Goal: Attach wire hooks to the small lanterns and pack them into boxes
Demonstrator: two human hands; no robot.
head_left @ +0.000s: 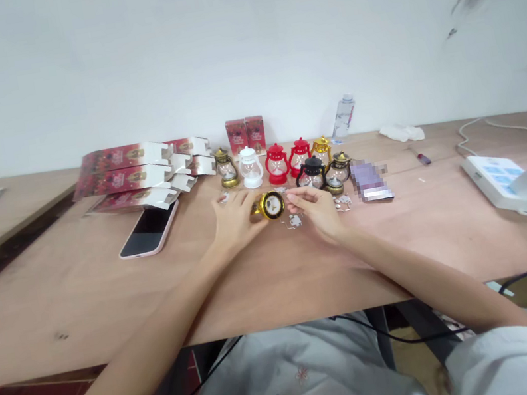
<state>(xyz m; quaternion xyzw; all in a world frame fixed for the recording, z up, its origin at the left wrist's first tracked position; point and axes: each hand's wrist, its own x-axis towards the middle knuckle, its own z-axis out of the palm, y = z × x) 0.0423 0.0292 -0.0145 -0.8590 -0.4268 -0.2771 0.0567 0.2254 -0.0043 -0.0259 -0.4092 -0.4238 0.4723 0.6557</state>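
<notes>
My left hand [236,221] is closed around a small gold lantern [273,205], which lies tipped over with its round base facing me. Thumb and fingertips of my right hand [317,210] are pinched together at the right edge of that base; whatever is between them is too small to make out. Small flat white cut-outs [294,220] lie on the table below and beside the hands. Just behind stand a white lantern [250,168], red lanterns [277,165], a bronze lantern [226,168] and a black lantern [311,173].
Flattened red-and-white boxes [133,177] are piled at left, above a phone [148,230]. Two upright red boxes [245,134] and a clear bottle [344,118] are by the wall. A purple pack [370,181] and a white power strip [501,181] with cables lie right.
</notes>
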